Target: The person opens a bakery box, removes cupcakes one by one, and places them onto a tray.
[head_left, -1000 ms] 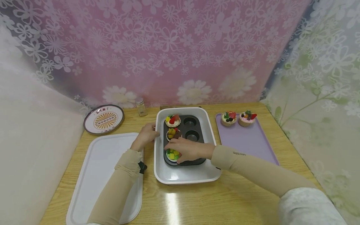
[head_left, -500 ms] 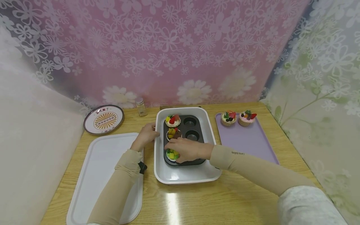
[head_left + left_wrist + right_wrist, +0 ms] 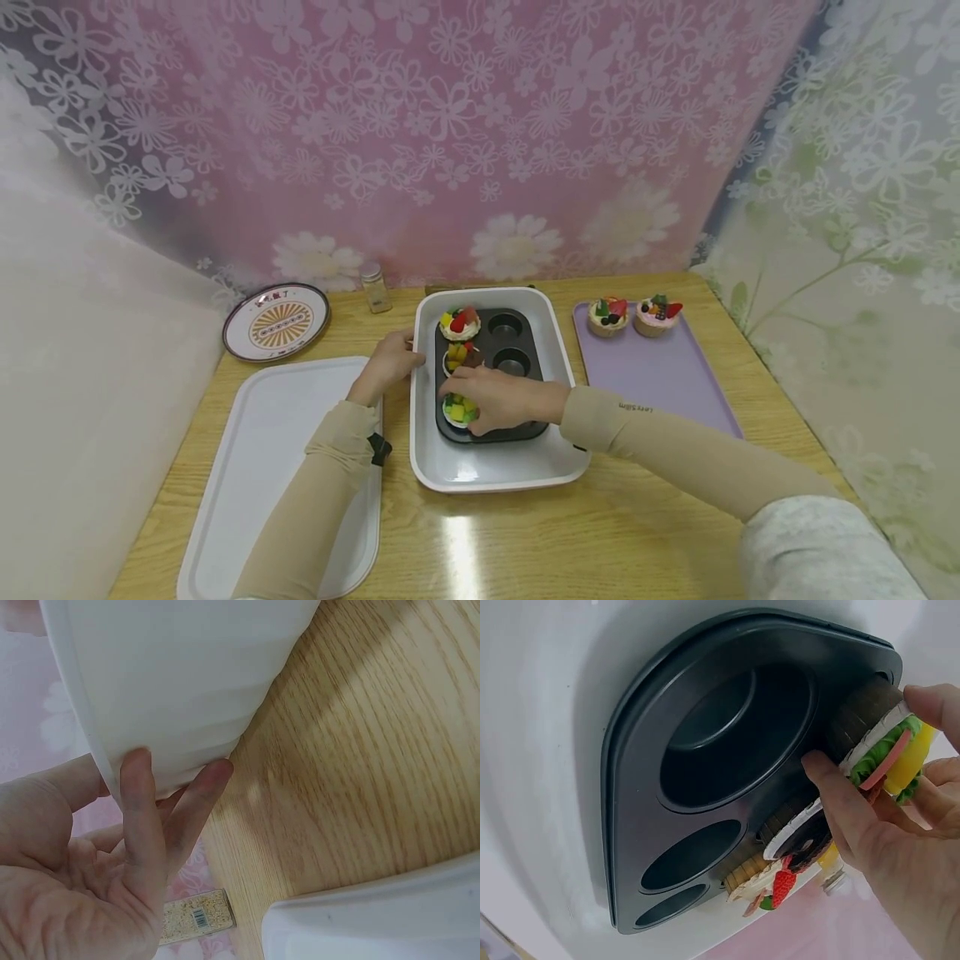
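Observation:
A dark muffin tin [image 3: 491, 323] lies inside a deep white pan [image 3: 551, 468]. My right hand [image 3: 501, 400] pinches a cupcake with green and yellow topping [image 3: 889, 754], which sits in the tin's near-left cup. Behind it in the same column are a chocolate-topped cupcake [image 3: 474, 359], partly covered by the hand, and a strawberry-topped one [image 3: 460, 323]. Bare cups [image 3: 727, 742] show in the right column. At the pan's left side my left hand [image 3: 390, 360] grips the rim, fingers [image 3: 140, 787] against the outer wall.
A lilac tray [image 3: 652, 387] on the right bears two fruit cupcakes at its far end. To the left lies a flat white tray [image 3: 262, 467] under my left forearm. Behind it are a patterned plate [image 3: 247, 335] and a small jar [image 3: 377, 292], close to the curtain.

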A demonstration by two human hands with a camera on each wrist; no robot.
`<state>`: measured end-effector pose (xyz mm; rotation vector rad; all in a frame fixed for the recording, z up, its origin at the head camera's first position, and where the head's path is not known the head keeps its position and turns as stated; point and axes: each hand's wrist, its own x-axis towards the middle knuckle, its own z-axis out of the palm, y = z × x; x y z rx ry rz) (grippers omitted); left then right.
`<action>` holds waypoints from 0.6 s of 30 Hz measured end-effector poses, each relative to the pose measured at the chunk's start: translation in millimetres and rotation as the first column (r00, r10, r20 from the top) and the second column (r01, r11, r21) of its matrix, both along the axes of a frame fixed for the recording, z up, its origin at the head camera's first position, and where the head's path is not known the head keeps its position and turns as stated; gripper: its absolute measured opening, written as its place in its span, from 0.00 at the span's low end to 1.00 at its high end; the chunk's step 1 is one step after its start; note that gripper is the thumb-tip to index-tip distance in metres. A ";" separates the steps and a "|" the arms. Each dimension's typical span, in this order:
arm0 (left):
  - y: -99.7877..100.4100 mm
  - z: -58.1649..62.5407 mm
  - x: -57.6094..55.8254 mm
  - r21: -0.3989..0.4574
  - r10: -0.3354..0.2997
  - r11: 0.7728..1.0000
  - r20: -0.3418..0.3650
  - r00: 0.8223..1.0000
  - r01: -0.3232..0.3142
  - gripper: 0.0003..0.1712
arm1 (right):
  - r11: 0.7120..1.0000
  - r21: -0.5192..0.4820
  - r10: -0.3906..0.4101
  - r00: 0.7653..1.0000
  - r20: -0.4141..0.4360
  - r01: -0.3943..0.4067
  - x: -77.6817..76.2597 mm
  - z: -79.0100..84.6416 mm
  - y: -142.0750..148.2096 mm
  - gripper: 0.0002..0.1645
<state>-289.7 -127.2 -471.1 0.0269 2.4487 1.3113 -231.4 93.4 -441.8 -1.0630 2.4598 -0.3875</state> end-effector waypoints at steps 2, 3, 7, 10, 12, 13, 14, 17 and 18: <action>0.1 -0.6 0.2 -0.001 -0.001 1.000 -0.002 1.000 0.001 0.33 | 1.000 -0.001 -0.005 1.000 -0.007 0.005 1.0 -0.2 0.8 0.42; 0.2 -0.7 0.4 -0.002 -0.001 1.000 -0.002 1.000 0.001 0.33 | 1.000 -0.006 -0.009 1.000 -0.017 0.009 1.4 -0.4 1.5 0.41; 0.7 -1.8 0.1 -0.009 -0.004 1.000 -0.009 1.000 0.004 0.33 | 0.998 -0.052 -0.028 0.998 -0.060 0.025 2.7 4.5 5.5 0.40; 0.8 -2.0 -0.2 -0.015 -0.003 1.000 -0.016 1.000 0.003 0.34 | 0.994 -0.103 -0.043 0.995 -0.093 0.034 2.4 14.1 10.3 0.39; 0.8 -2.3 -0.3 -0.019 -0.003 1.000 -0.021 1.000 0.003 0.34 | 0.989 -0.139 -0.056 0.992 -0.111 0.041 0.9 21.2 14.7 0.39; 0.9 -2.5 -0.4 -0.021 -0.003 1.000 -0.022 1.000 0.002 0.33 | 0.988 -0.151 -0.061 0.991 -0.118 0.043 -0.2 24.7 17.2 0.38; 0.8 -2.5 -0.6 -0.022 -0.002 1.000 -0.023 1.000 0.001 0.33 | 0.985 -0.166 -0.070 0.990 -0.120 0.050 -1.3 28.4 19.9 0.38; 0.7 -3.4 -1.3 -0.020 0.001 1.000 -0.022 1.000 -0.001 0.33 | 0.977 -0.196 -0.113 0.985 -0.129 0.087 -6.0 36.9 29.9 0.39; 0.6 -3.7 -1.5 -0.020 0.003 1.000 -0.021 1.000 -0.004 0.33 | 0.973 -0.205 -0.131 0.983 -0.128 0.103 -7.6 39.5 33.5 0.40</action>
